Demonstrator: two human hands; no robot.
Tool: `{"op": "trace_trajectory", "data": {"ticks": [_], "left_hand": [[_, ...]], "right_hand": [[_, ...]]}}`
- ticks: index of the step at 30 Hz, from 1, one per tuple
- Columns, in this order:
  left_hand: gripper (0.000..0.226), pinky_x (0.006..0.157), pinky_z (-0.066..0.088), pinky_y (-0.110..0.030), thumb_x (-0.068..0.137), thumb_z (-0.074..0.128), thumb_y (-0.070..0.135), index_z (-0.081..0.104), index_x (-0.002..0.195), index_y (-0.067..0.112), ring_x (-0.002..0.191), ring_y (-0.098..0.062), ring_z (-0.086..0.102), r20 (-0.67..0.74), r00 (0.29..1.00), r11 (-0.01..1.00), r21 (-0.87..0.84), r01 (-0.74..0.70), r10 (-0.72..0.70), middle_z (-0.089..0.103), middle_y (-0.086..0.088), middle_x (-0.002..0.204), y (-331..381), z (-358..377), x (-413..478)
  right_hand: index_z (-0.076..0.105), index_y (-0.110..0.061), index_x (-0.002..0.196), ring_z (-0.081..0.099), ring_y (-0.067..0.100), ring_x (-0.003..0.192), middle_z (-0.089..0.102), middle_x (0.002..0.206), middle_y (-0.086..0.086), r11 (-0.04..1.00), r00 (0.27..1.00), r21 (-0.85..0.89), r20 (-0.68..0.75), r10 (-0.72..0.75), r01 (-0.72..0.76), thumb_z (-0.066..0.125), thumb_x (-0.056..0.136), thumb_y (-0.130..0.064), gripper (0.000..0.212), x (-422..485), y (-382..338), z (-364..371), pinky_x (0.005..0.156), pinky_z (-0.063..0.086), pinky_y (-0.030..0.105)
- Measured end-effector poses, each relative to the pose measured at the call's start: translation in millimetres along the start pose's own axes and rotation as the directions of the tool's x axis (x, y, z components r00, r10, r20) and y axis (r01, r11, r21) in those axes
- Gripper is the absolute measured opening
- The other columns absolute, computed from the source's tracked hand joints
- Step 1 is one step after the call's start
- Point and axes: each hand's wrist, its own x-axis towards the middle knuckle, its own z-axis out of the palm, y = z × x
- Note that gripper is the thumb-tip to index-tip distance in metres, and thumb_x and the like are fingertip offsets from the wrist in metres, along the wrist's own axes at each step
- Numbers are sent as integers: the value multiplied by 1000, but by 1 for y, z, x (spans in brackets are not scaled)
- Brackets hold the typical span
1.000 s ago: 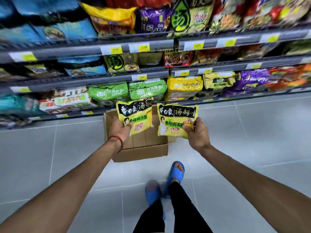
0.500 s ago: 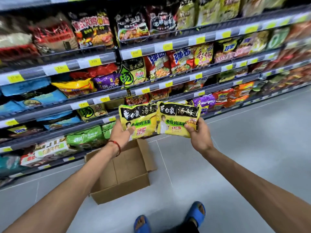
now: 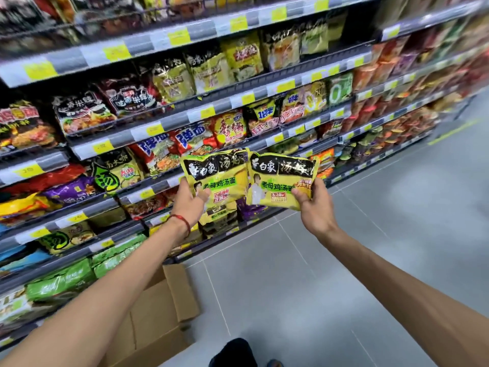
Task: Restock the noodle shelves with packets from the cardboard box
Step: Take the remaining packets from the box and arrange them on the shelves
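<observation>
My left hand [image 3: 189,201] grips a yellow noodle packet with black lettering [image 3: 219,178] by its lower left corner. My right hand [image 3: 313,205] holds a second, matching yellow packet [image 3: 277,181] by its lower right corner. Both packets are upright, side by side and touching, raised in front of the middle noodle shelves [image 3: 169,125]. The open cardboard box [image 3: 158,313] sits on the floor below my left forearm, against the bottom shelf; its inside is mostly hidden by my arm.
Tall shelving full of noodle packets runs from the left edge to the far right, with yellow price tags on each rail [image 3: 206,112]. Grey tiled aisle floor [image 3: 344,260] stretches to the right. My dark trouser leg [image 3: 232,353] shows at the bottom.
Both hands have lifted the two packets from over the box up to mid-shelf height. My view has tilted up and to the right, and the box has slid toward the bottom left.
</observation>
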Motion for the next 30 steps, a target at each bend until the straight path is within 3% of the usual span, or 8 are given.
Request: {"op": "trace_trajectory", "data": {"ticks": [3, 7, 13, 18, 20, 23, 27, 30], "left_hand": [[81, 117, 28, -52, 94, 61, 39, 14, 156, 18, 146, -29, 28, 15, 999, 999, 14, -29, 29, 25, -8, 161, 31, 43, 28], [81, 113, 34, -38, 98, 58, 30, 5, 159, 18, 146, -26, 27, 50, 995, 996, -14, -84, 85, 21, -5, 162, 77, 105, 64], [81, 121, 20, -47, 100, 56, 28, 1, 158, 15, 150, -25, 18, 42, 990, 991, -40, -130, 131, 12, -6, 164, 150, 190, 137], [69, 118, 27, -47, 98, 58, 30, 21, 154, 15, 143, -28, 32, 16, 988, 988, -29, -150, 150, 35, -6, 155, 209, 238, 197], [73, 119, 23, -52, 96, 58, 37, 19, 155, 17, 145, -30, 28, 5, 990, 990, -22, -141, 141, 32, -6, 158, 229, 254, 217], [75, 120, 22, -48, 98, 56, 35, 14, 157, 15, 147, -28, 26, -35, 991, 991, -42, -130, 128, 28, -6, 160, 253, 278, 239], [74, 119, 19, -37, 101, 53, 30, 8, 157, 11, 148, -25, 22, -103, 989, 992, -62, -112, 105, 22, -6, 161, 282, 309, 267], [77, 121, 21, -44, 100, 55, 33, 8, 158, 11, 148, -26, 23, -174, 981, 991, -91, -100, 83, 20, -8, 163, 303, 331, 282]], "right_hand": [[52, -23, 116, 64, 15, 103, 68, 111, -9, 1000, 999, 10, -49, 4, -4, 62, 97, -18, 22, 33, 7, -35, 95, 52, 44], [52, -19, 110, 66, 6, 94, 67, 102, -13, 999, 996, 32, -94, 4, -1, 62, 97, -14, 17, 85, 13, -76, 93, 54, 42], [53, -20, 114, 68, 7, 97, 69, 104, -12, 999, 989, 47, -145, -10, 17, 63, 97, -15, 20, 200, 15, -131, 92, 56, 45], [53, -10, 115, 64, -13, 82, 65, 96, -13, 999, 986, 36, -166, -30, 36, 60, 98, -12, 18, 289, 8, -166, 80, 56, 25], [54, -15, 113, 67, -5, 88, 68, 98, -11, 997, 983, 61, -179, -31, 43, 63, 97, -17, 18, 324, 9, -179, 82, 57, 32], [54, -10, 111, 63, -4, 84, 65, 95, -9, 997, 981, 59, -189, -34, 46, 62, 97, -17, 17, 367, 7, -195, 75, 54, 20], [53, -8, 111, 62, 20, 95, 65, 98, -1, 996, 987, 14, -138, -81, 83, 62, 98, -26, 25, 426, 8, -217, 80, 52, 34], [54, -8, 114, 61, 21, 101, 66, 105, 2, 996, 994, 22, -69, -89, 91, 63, 97, -29, 29, 477, 14, -233, 90, 52, 42]]}}
